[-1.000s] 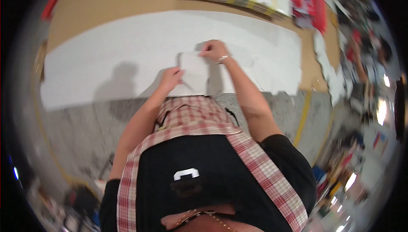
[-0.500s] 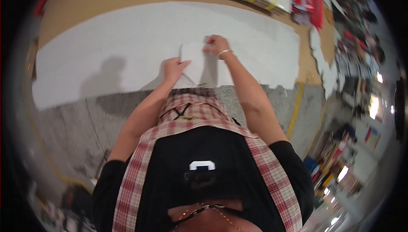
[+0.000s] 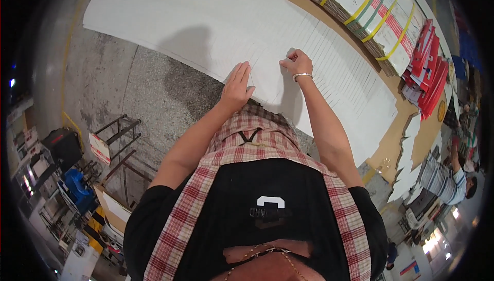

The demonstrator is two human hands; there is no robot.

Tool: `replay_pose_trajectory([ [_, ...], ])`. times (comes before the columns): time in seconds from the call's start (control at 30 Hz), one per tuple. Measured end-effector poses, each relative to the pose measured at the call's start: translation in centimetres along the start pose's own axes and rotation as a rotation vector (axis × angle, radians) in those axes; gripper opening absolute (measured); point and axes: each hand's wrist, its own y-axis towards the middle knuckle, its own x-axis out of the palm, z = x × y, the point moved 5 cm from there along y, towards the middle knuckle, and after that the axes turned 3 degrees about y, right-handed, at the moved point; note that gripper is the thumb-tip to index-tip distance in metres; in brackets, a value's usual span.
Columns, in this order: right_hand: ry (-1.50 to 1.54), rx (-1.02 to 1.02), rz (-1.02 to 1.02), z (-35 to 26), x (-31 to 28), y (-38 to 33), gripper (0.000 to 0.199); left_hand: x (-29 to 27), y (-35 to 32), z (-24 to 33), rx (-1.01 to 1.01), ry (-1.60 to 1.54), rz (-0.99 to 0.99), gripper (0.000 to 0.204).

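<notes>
Mid-frame, my left hand (image 3: 236, 86) lies flat, fingers spread, pinning the white sheets (image 3: 267, 39) on the bench (image 3: 406, 132) so they stay put, while my right hand (image 3: 296, 63) pinches one sheet's edge.

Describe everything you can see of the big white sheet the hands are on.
The white sheet is long, flat and thin, like paper or card, marked with fine parallel lines. It lies across a brown board, its near edge over the speckled grey floor. The left hand rests flat on it; the right hand, wearing a bracelet, pinches it. Shadows fall across it.
</notes>
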Motion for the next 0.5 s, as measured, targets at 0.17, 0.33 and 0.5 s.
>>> replay_pose_trajectory([
  [0.17, -0.026, -0.063, -0.04, -0.6, -0.3, -0.5, 0.033, 0.8, -0.3, 0.8, -0.122, 0.063, 0.042, 0.064],
  [0.33, -0.093, -0.082, -0.026, 0.0, -0.8, -0.3, 0.036, 2.1, -0.2, 1.3, -0.121, 0.092, 0.067, 0.062],
  [0.5, -0.091, -0.023, 0.02, 0.6, -1.5, 0.1, 0.036, 2.7, 0.6, 1.3, -0.088, 0.102, 0.088, 0.062],
])
